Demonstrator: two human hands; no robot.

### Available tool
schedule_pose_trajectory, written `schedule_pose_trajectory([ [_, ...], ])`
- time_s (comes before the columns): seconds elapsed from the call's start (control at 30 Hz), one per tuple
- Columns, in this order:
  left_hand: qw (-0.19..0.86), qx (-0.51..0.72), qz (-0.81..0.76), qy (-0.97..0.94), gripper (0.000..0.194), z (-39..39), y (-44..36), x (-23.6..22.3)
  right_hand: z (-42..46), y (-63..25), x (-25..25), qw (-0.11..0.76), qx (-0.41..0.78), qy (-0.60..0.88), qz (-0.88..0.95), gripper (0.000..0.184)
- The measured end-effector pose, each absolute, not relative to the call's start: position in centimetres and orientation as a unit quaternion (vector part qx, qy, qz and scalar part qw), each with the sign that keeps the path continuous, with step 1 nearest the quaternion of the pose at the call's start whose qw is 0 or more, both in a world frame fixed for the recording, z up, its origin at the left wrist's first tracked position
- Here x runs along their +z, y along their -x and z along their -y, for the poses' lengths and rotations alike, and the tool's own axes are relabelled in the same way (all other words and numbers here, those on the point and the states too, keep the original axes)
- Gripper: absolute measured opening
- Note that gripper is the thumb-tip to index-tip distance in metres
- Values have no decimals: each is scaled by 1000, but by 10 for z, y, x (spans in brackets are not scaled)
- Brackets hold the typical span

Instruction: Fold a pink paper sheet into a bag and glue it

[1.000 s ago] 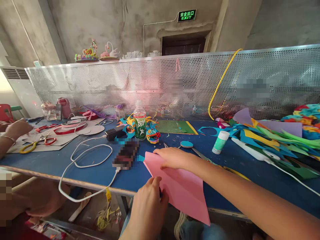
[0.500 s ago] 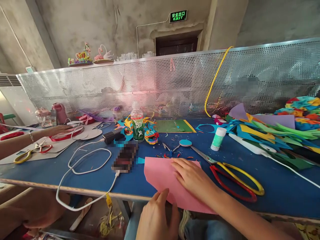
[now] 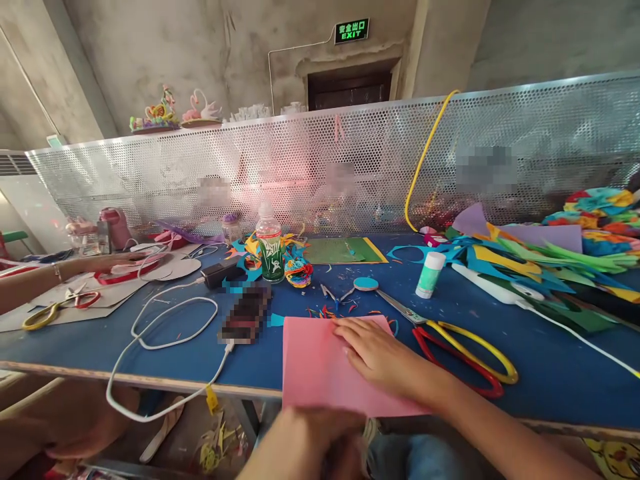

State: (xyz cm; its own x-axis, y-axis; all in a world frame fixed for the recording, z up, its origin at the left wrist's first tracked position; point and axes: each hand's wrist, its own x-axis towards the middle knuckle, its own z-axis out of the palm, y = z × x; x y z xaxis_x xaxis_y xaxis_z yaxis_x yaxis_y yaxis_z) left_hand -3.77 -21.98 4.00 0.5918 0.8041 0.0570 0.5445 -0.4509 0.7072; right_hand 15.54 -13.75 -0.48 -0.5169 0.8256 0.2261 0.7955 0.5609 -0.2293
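A sheet of pink paper (image 3: pixel 309 367) lies at the front edge of the blue table, its near side reaching the edge. My right hand (image 3: pixel 375 350) rests flat on the upper right of the sheet, fingers stretched out over it. At the sheet's near edge is my left hand (image 3: pixel 310 437), smeared by motion, with its fingers mostly hidden. Large scissors (image 3: pixel 419 318) with red and yellow handles lie to the right of the paper. Beyond the sheet are tiny coloured scraps and a blue oval piece (image 3: pixel 366 285) beside the scissor blades.
Left of the paper lie a phone (image 3: pixel 245 317) and its looping white cable (image 3: pixel 150 343). A bottle (image 3: pixel 270 248) and a glue stick (image 3: pixel 430 275) stand behind. Cut coloured paper (image 3: pixel 520 263) is heaped at right. Another person's arm (image 3: pixel 30 287) reaches in from the left, near smaller scissors (image 3: pixel 47 317).
The pink paper's left near corner, curled before, now lies straighter along the side. My left hand has shifted across the near edge and is blurred. My right hand stays on the sheet.
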Motion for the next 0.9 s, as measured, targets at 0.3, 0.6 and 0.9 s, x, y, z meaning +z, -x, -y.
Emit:
schedule_pose_trajectory([
  [0.3, 8, 95, -396, -913, 45, 124, 19, 20, 139, -152, 1, 162, 18, 440, 883, 40],
  [0.6, 26, 95, -448, -888, 52, 125, 36, 13, 140, -162, 0, 175, 20, 485, 856, 33],
  [0.9, 30, 81, -525, -847, 57, 125, 65, 9, 135, -198, -10, 217, -33, 556, 802, 14],
])
